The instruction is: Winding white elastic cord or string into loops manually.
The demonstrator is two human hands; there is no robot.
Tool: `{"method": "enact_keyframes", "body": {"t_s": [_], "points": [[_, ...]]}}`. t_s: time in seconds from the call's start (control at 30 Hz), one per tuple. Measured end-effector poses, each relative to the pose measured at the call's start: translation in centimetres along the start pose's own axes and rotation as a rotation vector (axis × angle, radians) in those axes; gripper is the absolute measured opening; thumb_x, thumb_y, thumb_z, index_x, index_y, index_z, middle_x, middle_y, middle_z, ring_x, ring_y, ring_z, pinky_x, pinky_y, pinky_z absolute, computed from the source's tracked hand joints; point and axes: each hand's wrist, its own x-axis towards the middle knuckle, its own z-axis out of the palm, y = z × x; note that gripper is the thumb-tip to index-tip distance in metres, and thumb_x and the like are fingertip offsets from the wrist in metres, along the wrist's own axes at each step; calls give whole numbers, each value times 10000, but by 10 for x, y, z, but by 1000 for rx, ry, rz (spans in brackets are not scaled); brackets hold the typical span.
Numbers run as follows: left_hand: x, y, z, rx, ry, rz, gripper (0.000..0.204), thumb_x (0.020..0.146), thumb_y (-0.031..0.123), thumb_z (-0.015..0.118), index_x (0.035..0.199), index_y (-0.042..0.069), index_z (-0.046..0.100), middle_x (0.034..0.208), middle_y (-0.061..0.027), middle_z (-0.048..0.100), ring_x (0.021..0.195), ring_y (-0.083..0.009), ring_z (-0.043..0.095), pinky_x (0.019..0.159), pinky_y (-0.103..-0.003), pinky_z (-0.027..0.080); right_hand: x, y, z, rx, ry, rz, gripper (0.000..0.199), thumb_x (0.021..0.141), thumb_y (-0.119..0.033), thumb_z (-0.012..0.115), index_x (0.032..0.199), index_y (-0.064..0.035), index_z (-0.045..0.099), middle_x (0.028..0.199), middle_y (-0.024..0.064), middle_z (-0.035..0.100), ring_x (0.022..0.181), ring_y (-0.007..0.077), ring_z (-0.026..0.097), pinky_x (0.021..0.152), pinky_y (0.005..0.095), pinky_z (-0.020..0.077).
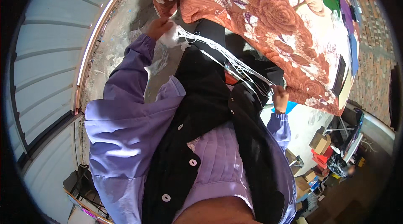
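Note:
A bundle of thin white cords (222, 53) stretches across my lap, over my black trousers (201, 62). My left hand (158, 28) is closed round its far left end, where the strands come together beside crumpled clear plastic (169, 38). At the other end, my right hand (280, 97) grips the cords with bent fingers. Between the hands the strands run nearly straight, with a few loose loops near the left end and slack ones hanging near my right hand. The exact finger hold on each end is too small to make out.
A table draped with a brown flowered cloth (268, 18) stands ahead and to the right, with a dark flat object (339, 76) on its edge. Pale metal panelling (50, 56) rises at left. Cardboard boxes (320, 143) and a red box (322, 156) lie at lower right.

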Motion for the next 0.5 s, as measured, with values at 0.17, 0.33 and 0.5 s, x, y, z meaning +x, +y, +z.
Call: {"method": "enact_keyframes", "body": {"t_s": [0.17,0.33,0.5], "points": [[-18,81,27,-424,-243,-38,227,905,281,594,889,58,632,648,59,512,541,-41,446,493,-220,350,3,-65,20,632,-372,141,202,897,-177,588,902,7,670,633,25,580,545,106,499,506,254,372],[-45,143,62,-359,-197,-19,205,925,204,566,919,7,619,712,21,582,617,-52,519,543,-233,422,3,-175,81,960,-674,118,155,902,-121,603,957,14,658,715,-32,552,554,45,425,497,201,323],[-61,163,71,-419,-234,50,235,939,160,538,1027,-46,608,836,-36,640,769,-76,578,680,-244,480,2,-226,127,712,-530,-228,114,903,-84,599,948,1,661,699,-64,559,537,-2,363,474,188,271]]}}
